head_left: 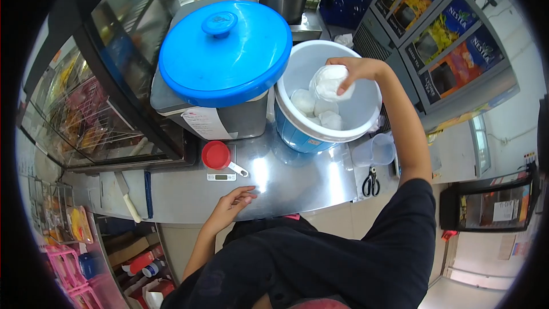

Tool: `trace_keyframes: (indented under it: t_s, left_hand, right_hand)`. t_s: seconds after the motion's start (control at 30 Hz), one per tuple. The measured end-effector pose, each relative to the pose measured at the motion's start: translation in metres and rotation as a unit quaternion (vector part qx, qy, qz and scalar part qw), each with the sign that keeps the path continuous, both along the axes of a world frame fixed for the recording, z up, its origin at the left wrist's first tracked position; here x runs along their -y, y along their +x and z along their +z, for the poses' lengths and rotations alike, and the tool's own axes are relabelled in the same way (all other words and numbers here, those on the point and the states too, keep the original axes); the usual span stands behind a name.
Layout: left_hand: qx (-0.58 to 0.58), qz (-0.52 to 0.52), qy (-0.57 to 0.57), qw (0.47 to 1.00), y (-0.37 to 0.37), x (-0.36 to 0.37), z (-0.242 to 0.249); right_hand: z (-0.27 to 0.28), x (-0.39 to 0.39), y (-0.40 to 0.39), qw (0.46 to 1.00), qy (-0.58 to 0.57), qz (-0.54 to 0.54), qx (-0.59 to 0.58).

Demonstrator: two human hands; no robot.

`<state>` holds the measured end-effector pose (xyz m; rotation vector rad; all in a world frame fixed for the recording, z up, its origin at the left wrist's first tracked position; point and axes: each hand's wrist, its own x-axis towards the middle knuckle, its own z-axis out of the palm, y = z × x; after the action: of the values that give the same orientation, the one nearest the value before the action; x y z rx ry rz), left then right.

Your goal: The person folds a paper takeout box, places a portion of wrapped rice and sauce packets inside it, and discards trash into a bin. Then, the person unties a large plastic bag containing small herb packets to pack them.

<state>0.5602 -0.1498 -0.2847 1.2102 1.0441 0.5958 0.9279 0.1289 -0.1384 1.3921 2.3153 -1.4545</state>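
The right hand [355,71] reaches over the open white bucket [366,111], fingers closed around a clear bag of white contents [330,83], which it holds at the bucket's mouth, above the items inside. Several similar white bags [313,109] lie at the bottom of the bucket. The bucket stands on the steel surface [297,180], its outer wall blue.

The left hand [234,200] rests at the near edge of the surface, fingers loosely curled and holding nothing; its fingertips touch the metal.

Just beyond the left hand, a red measuring cup [217,155] with a metal handle sits on a small digital scale [222,176]. Behind it stands a grey container topped by a large blue lid [226,51], just beside the bucket on its left.

To the right of the bucket, a clear plastic measuring jug [377,150] stands on the surface, and black-handled scissors [371,183] lie near it, towards the edge. A white-handled knife [128,197] lies well apart at the left end of the surface. A glass display case [108,97] stands behind it. A drinks dispenser [440,40] occupies the upper right.
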Motion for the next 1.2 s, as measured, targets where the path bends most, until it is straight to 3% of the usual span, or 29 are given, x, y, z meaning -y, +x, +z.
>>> trace_keyframes:
  t_s: [0.1, 0.2, 0.3, 0.37, 0.57, 0.67, 0.73, 0.8, 0.9, 1.0, 1.2]
  left_hand:
    - [0.104, -0.029, 0.014, 0.994, 0.025, -0.019, 0.032]
    - [0.278, 0.007, 0.045, 0.96, 0.05, -0.036, 0.066]
    - [0.409, 0.096, 0.055, 0.906, 0.067, -0.041, 0.101]
    - [0.413, 0.1, 0.066, 0.903, 0.069, -0.038, 0.11]
    - [0.406, 0.249, 0.081, 0.876, 0.05, -0.03, 0.104]
    - [0.454, 0.235, -0.016, 0.859, 0.032, -0.022, 0.093]
    - [0.465, 0.239, -0.068, 0.85, 0.028, -0.014, 0.084]
    - [0.479, 0.233, -0.125, 0.837, 0.022, -0.01, 0.062]
    - [0.451, 0.27, -0.129, 0.841, 0.019, -0.002, 0.04]
    - [0.44, 0.268, -0.135, 0.846, 0.006, 0.008, 0.027]
    - [0.421, 0.34, -0.117, 0.833, -0.016, 0.025, 0.013]
  right_hand:
    - [0.035, 0.049, -0.026, 0.973, 0.004, 0.054, -0.224]
    - [0.049, 0.083, -0.056, 0.963, -0.004, 0.126, -0.239]
    - [0.054, 0.122, -0.097, 0.976, -0.038, 0.072, -0.204]
    - [0.048, 0.142, -0.123, 0.981, 0.064, 0.079, -0.168]
    - [0.042, 0.161, -0.185, 0.984, 0.018, 0.02, -0.176]
    - [0.099, 0.15, -0.215, 0.973, 0.196, 0.049, 0.107]
    - [0.111, 0.124, -0.225, 0.923, 0.377, -0.074, 0.026]
    - [0.089, 0.072, -0.232, 0.75, 0.657, -0.071, 0.017]
    - [0.057, 0.007, -0.23, 0.746, 0.665, 0.029, 0.027]
    - [0.055, 0.002, -0.214, 0.775, 0.632, 0.026, -0.013]
    - [0.065, 0.039, -0.113, 0.84, 0.519, -0.122, 0.099]
